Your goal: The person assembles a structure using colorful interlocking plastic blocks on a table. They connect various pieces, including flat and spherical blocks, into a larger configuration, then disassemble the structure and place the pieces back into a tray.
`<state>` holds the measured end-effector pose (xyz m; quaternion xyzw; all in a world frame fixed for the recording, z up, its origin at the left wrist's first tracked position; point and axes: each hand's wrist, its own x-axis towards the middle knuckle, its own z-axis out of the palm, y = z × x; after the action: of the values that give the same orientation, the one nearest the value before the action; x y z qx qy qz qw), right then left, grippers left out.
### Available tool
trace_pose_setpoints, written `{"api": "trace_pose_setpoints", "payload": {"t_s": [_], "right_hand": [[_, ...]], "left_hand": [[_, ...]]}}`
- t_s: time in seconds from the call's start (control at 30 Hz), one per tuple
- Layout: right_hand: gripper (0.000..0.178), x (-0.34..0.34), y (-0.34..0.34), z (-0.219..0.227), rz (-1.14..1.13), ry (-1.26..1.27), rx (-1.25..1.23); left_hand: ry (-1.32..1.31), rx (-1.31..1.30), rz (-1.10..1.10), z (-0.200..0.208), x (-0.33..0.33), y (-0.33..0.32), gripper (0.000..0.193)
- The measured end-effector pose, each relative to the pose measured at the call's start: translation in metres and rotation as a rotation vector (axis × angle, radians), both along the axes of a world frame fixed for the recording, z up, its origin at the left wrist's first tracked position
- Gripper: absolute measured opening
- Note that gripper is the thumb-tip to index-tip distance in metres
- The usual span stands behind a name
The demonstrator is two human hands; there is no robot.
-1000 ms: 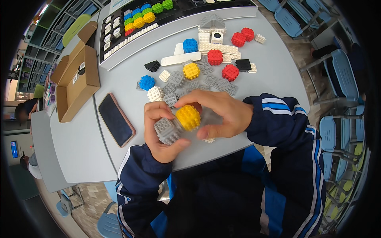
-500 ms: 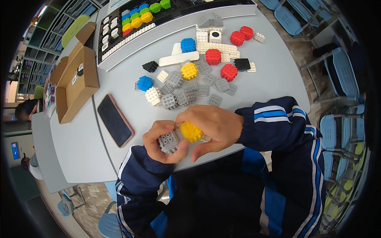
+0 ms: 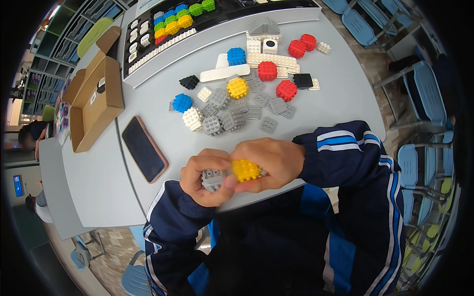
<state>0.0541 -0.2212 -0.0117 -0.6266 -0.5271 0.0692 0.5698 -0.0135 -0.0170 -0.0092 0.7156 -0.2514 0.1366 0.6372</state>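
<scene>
Near the table's front edge, my left hand [image 3: 200, 170] is closed round a grey studded cube block [image 3: 213, 180]. Beside it my right hand [image 3: 272, 159] grips a yellow studded block [image 3: 246, 170] between thumb and curled fingers. A small pale grey piece shows at the yellow block's right side, mostly covered by that hand. My left thumb tip lies between the two blocks and hides whether they touch. Beyond my hands lie several grey blocks [image 3: 212, 125], a white block [image 3: 193, 119], a blue block [image 3: 182, 102] and thin grey square plates [image 3: 268, 124].
A phone [image 3: 144, 149] lies left of my hands, near an open cardboard box [image 3: 98, 108]. Farther off are another yellow block [image 3: 237, 88], red blocks [image 3: 267, 71], a black piece [image 3: 302, 81] and long white beams [image 3: 224, 73]. A tray of sorted blocks [image 3: 222, 24] spans the back.
My right thumb has closed in against the yellow block, and that hand has shifted slightly right with it. The grey block has moved slightly right in my left hand.
</scene>
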Motion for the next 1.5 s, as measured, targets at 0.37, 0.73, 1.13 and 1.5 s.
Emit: {"api": "trace_pose_setpoints", "payload": {"t_s": [0.37, 0.73, 1.13, 1.5], "right_hand": [[0.050, -0.001, -0.002, -0.001, 0.024, 0.103, -0.042], [0.050, -0.001, -0.005, 0.001, 0.067, 0.174, -0.099], [0.041, 0.040, -0.012, 0.018, -0.407, -0.007, -0.215], [0.041, 0.049, -0.006, -0.001, -0.507, -0.361, -0.192]], "left_hand": [[0.044, 0.081, 0.034, 0.012, -0.001, 0.001, 0.026], [0.039, 0.093, 0.027, 0.013, 0.001, 0.002, 0.024], [0.459, -0.578, -0.087, 0.006, 0.017, -0.001, 0.039], [0.402, -0.452, 0.161, 0.001, 0.023, -0.010, 0.042]]}}
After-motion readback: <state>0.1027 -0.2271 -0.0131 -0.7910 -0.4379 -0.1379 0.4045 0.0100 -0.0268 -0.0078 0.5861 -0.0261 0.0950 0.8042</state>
